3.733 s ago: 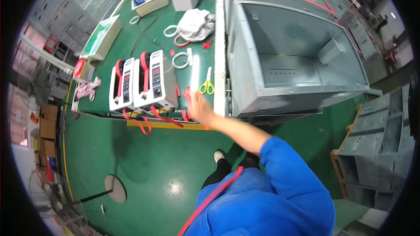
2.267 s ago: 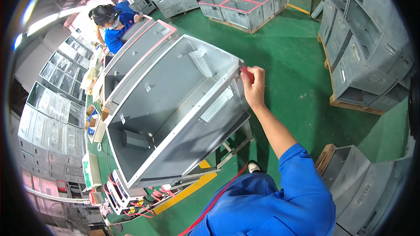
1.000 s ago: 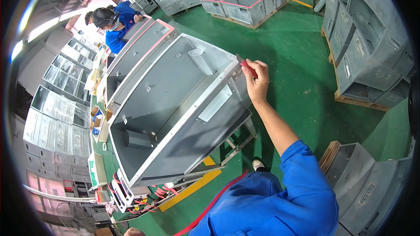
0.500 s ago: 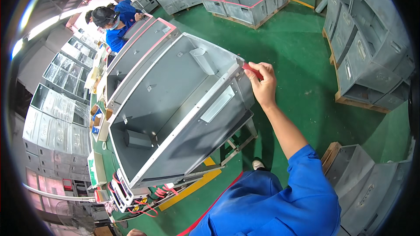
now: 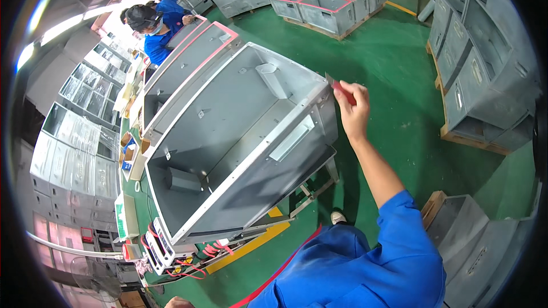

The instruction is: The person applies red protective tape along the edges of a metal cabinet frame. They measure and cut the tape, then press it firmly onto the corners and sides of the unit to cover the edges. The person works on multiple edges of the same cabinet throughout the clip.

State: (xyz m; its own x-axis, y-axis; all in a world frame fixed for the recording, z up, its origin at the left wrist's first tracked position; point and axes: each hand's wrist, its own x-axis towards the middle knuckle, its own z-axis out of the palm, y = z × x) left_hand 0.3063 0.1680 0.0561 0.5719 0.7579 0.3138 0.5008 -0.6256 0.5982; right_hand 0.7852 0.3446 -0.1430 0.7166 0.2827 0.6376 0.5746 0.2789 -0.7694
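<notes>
In my right hand point(image 5: 355, 113) is a tool with a red handle point(image 5: 346, 92) and a short metal blade. I cannot tell whether it is a knife or a scraper. My fingers are closed round the handle, and the blade stands at the near right corner of a large grey metal box point(image 5: 251, 174). This open-topped box rests tilted on a stand, with brackets and a rectangular slot in its near wall. Only a bit of my left hand point(image 5: 179, 303) shows at the lower edge, its fingers hidden.
Behind the box stands another grey box with a pink-taped rim point(image 5: 220, 40). A co-worker in blue point(image 5: 160, 34) leans over the far end of the row. A power strip point(image 5: 161, 245) with red cables hangs at the left. Stacked boxes on a pallet point(image 5: 476, 140) stand right.
The blade has come up from lying against the box's corner to standing more upright there. My right hand has shifted slightly right, and the whole view has moved a little.
</notes>
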